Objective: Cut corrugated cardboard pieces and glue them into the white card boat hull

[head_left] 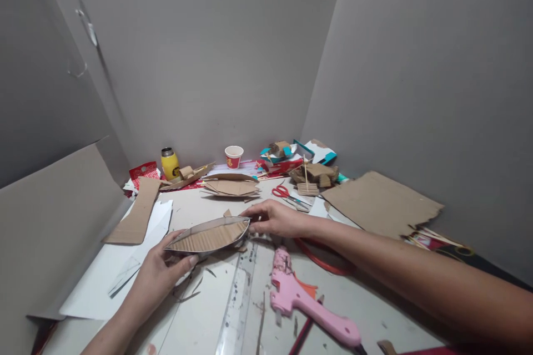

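Observation:
A small boat-shaped piece of cardboard (208, 237), with a corrugated brown inside and a thin greyish rim, is held a little above the table. My left hand (160, 269) grips its left pointed end, thumb on the near side. At its right end, my right hand (272, 219) pinches the tip between thumb and fingers. Below the right forearm lies a pink glue gun (308, 302), its nozzle pointing away. A clear ruler (237, 299) lies on the table between the hands. Thin dark scraps are scattered under the boat shape.
Red scissors (287, 195), folded cardboard (231, 184) and a paper cup (234, 157) stand or lie farther back. A yellow bottle (169, 163) is back left. White paper (100, 288) and a cardboard strip (137, 216) lie left, a large cardboard sheet (383, 202) right. Grey panels (216, 55) surround the table.

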A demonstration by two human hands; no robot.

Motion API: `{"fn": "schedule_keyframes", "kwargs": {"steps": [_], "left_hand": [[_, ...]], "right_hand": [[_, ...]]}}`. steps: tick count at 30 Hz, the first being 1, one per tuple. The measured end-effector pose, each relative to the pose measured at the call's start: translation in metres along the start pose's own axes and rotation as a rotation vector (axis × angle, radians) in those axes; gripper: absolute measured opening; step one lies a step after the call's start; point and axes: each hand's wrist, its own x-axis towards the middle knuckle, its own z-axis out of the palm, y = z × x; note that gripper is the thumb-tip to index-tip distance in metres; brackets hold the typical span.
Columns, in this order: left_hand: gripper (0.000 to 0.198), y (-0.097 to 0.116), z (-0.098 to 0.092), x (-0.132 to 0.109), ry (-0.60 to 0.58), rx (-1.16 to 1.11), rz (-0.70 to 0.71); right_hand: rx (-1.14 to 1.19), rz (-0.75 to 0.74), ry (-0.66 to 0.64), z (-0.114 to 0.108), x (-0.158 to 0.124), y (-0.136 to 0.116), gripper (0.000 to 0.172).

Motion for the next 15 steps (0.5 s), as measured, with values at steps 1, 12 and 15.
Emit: {"fn": "schedule_keyframes", "kwargs": {"steps": [1, 12, 15], "left_hand": [[0.057, -0.0013, 0.0004, 0.0008, 0.001, 0.004, -0.003], [0.063, -0.0027, -0.0054, 0.0036, -0.177, -0.399, -0.217], [0.049, -0.0045, -0.0053, 0.0058, -0.132, -0.297, -0.224]], "right_hand": [[0.002, 0.003, 0.005, -0.0003, 0.0, 0.0018, 0.033], [0.155, 0.097, 0.001, -0.0004, 0.0039, 0.0104, 0.029], [0.228, 0.146, 0.009, 0.001, 0.004, 0.0097, 0.027]]}}
